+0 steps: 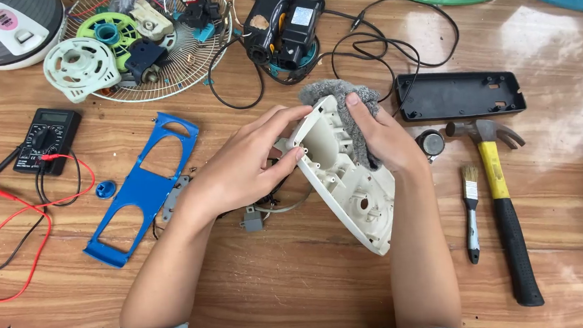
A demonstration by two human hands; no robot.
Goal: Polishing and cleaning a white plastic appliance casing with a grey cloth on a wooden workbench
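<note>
— What are the hands busy with?

— Both are on a cream plastic housing (349,180), held tilted on edge above the middle of the wooden desk (315,274), its ribbed inner side facing up. The left hand (243,168) has its grip closed on the housing's upper left rim, thumb and fingertips pinching the edge.

— And the right?

— The right hand (384,138) has its grip clenched on a grey cloth (349,99), pressing it against the top of the housing from behind, thumb on the upper edge.

— What lies nearby?

— Left of the hands, a blue plastic frame (140,188) lies flat with a small blue knob (105,189) just beside it. Further left sits a black multimeter (47,140) with red and black leads (8,224) looping over the desk. Above, a wire fan grille (192,67) holds loose parts. A black motor unit (284,20) with its cord sits at the top centre.

— On the right side?

— A black plastic cover (460,94), then a hammer (501,195) with a yellow and black handle, and a small paintbrush (472,211) between the hammer and the right forearm.
</note>
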